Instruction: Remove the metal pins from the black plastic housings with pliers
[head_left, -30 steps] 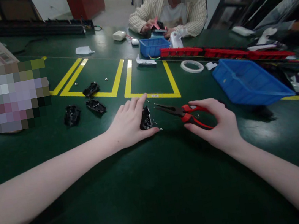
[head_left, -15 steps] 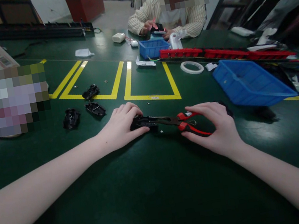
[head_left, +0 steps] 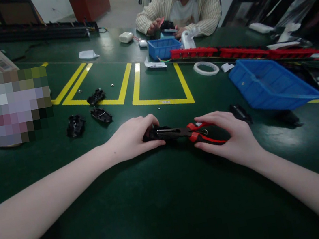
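My left hand (head_left: 138,136) is closed around a small black plastic part (head_left: 149,133) just above the green table. In my right hand (head_left: 231,129) is a pair of long-nose pliers (head_left: 193,132) with red and black handles and a spring between them. The plier jaws point left and lie over the black part, by my left thumb and fingers. Whether their tips grip anything is too dark to tell. Several similar black parts (head_left: 75,126) rest on the table to the left, and another black piece (head_left: 240,114) lies just behind my right hand.
A large blue bin (head_left: 273,83) stands at the right, near a roll of white tape (head_left: 206,68) and a long red strip (head_left: 243,52). Yellow tape outlines (head_left: 164,102) mark the table. Across it sits a person in a striped shirt (head_left: 153,11), behind a small blue bin (head_left: 163,48).
My left hand has shifted slightly right with the black part, and its fingers are more bunched. The plier handles look a little closer together. A small white bit near the jaws is no longer visible.
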Motion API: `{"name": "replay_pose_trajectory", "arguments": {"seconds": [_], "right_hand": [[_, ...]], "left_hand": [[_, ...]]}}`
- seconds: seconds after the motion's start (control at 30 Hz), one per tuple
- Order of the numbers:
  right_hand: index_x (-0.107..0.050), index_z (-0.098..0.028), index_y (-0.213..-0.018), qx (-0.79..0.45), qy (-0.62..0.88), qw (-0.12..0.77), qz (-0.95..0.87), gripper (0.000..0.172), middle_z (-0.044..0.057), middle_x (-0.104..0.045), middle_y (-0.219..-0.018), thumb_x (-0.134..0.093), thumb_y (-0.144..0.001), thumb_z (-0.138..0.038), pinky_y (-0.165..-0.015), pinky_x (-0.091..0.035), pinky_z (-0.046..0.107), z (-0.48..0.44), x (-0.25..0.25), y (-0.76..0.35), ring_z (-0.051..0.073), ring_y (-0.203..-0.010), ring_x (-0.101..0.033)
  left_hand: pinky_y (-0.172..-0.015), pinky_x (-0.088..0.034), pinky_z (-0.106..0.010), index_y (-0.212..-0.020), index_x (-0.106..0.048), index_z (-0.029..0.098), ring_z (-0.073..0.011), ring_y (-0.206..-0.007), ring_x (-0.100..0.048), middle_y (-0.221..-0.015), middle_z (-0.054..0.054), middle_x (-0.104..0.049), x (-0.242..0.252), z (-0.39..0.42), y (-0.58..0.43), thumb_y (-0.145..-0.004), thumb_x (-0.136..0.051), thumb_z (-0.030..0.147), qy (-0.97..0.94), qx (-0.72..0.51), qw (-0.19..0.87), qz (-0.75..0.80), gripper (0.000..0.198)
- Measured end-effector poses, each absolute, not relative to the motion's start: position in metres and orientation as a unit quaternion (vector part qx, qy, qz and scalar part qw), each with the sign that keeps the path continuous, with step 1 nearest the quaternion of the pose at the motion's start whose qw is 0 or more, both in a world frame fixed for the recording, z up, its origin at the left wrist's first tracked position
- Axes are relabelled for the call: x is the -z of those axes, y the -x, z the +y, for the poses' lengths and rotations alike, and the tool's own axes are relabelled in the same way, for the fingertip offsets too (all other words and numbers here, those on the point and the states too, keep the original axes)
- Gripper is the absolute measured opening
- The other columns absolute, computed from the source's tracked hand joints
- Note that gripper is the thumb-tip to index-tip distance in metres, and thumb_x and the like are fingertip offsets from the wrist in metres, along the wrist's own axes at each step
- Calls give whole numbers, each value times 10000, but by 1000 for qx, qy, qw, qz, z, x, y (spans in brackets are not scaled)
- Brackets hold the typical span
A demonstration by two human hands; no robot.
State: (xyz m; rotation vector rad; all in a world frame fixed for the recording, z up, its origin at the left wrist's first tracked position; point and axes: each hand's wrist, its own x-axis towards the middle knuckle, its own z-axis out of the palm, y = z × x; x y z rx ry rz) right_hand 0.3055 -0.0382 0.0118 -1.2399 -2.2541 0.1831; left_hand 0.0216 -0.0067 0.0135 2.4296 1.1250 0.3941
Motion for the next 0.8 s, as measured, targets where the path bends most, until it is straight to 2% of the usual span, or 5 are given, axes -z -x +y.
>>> {"name": "replay_pose_trajectory", "arguments": {"seconds": [0.33, 0.8], "right_hand": [[-633, -301, -1133, -78, 466, 268, -840, 431, 46, -694, -1107, -737, -736, -434, -892, -488, 502, -35, -9, -306, 301, -1015, -637], [-628, -277, -1146, -87, 469, 262, -839, 444, 63, -686, -1121, -726, -741, -430, -884, -506, 492, -34, -11, -306, 302, -1035, -634]], "left_hand": [[-650, -409, -289, -1100, -583, 192, -200, -786, -586, -885, -39, -636, -11, -5, -22, -858, -592, 525, -894, -142, 185, 383, 412], [-762, -449, -318, -1144, -581, 196, -209, -899, -610, -1016, -54, -660, -11, -5, -21, -900, -565, 428, -905, -141, 173, 362, 337]]}}
